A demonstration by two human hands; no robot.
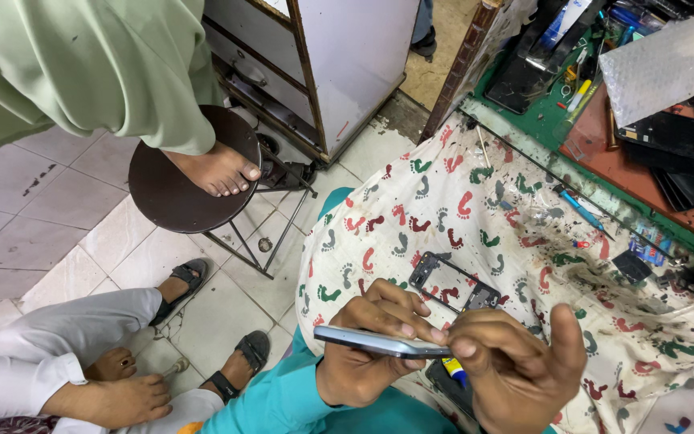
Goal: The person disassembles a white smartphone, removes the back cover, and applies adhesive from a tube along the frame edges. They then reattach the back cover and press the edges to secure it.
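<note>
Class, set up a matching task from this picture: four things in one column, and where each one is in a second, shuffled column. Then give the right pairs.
Things:
1. smartphone
2. phone frame
3. bare foot
4. blue pen

Places:
A. resting on the round stool
B. held edge-on between the left hand and right hand
C. lying on the footprint cloth just beyond the hands
D. near the green edge of the workbench

Pairs: 1-B, 2-C, 3-A, 4-D

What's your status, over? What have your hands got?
Left hand and right hand both grip a thin silver phone, edge-on, fingers along its top. Black phone frame lies on footprint cloth just beyond. Nothing blocking.
</note>
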